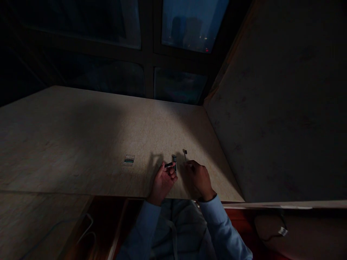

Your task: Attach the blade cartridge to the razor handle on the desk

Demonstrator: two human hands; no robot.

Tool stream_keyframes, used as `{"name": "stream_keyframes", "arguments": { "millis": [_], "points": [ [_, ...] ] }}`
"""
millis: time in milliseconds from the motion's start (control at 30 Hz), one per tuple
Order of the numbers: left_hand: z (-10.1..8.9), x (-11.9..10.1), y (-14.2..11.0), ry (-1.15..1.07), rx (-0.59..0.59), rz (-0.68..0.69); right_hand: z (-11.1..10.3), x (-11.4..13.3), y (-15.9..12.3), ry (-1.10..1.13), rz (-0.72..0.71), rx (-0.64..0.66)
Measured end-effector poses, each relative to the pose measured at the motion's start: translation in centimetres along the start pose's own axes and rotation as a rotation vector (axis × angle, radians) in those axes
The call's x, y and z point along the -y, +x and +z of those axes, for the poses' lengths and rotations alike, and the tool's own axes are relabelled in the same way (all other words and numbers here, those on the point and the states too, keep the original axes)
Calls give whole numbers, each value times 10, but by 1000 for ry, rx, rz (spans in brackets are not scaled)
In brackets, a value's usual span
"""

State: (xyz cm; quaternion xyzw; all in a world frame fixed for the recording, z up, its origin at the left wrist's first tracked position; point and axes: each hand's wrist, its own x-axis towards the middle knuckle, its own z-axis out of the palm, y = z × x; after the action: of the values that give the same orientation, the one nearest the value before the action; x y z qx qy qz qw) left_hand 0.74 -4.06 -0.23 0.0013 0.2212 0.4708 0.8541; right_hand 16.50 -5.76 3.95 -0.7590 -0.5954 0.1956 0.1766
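Note:
My left hand (164, 180) is closed, with a small dark, bar-shaped piece (169, 164) pinched between thumb and fingers. Right by those fingertips is a T-shaped thing that looks like a razor (174, 158); whether the hand also grips its handle cannot be made out. My right hand (199, 178) is closed around the lower end of a thin stick with a dark head (185, 152), like a small brush. To the left, a small clear case with a dark green strip (129, 160) lies on the pale tabletop (103, 144).
Dark windows (187, 29) stand behind the tabletop, and a dim wall (276, 108) rises along its right side. Below the front edge, a pale cable (88, 225) hangs at left and a dark cord with a white tag (282, 231) at right.

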Motion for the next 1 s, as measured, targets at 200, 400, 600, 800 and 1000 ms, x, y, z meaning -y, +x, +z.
{"name": "stream_keyframes", "arguments": {
  "millis": [200, 400, 600, 800, 1000],
  "points": [
    [0, 1, 1, 8, -26, 7, 10, 27, 14, 11, 1, 73],
    [-1, 0, 1, 9, -21, 31, 13, 42, 29, -152, 48, 191],
    [-2, 0, 0, -11, 3, 17, 14, 30, 34, -141, -10, 179],
    [0, -1, 0, -3, -15, 6, 6, 15, 25, 81, -118, 94],
    [1, 0, -1, 2, -20, 13, 2, 4, 10, 256, -150, 47]
  ]
}}
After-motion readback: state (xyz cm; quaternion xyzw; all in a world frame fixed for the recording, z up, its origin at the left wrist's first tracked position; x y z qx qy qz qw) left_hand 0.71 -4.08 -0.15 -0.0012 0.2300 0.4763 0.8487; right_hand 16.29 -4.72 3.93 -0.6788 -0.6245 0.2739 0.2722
